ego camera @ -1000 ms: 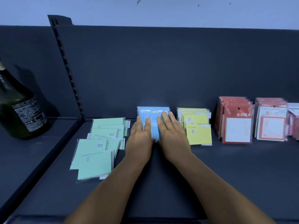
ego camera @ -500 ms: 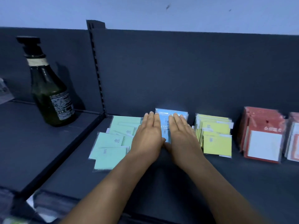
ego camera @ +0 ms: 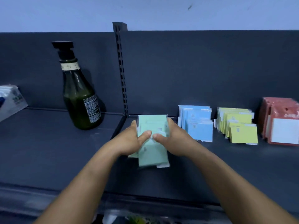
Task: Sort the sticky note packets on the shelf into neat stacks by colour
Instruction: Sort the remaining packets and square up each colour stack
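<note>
Green packets (ego camera: 152,152) squeezed between left hand (ego camera: 129,139) and right hand (ego camera: 174,139).

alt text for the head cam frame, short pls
Two bare hands, left hand and right hand, squeeze a pile of green packets together on a dark shelf. To the right sit a blue stack, a yellow stack and red packets; a green bottle stands at left.
</note>
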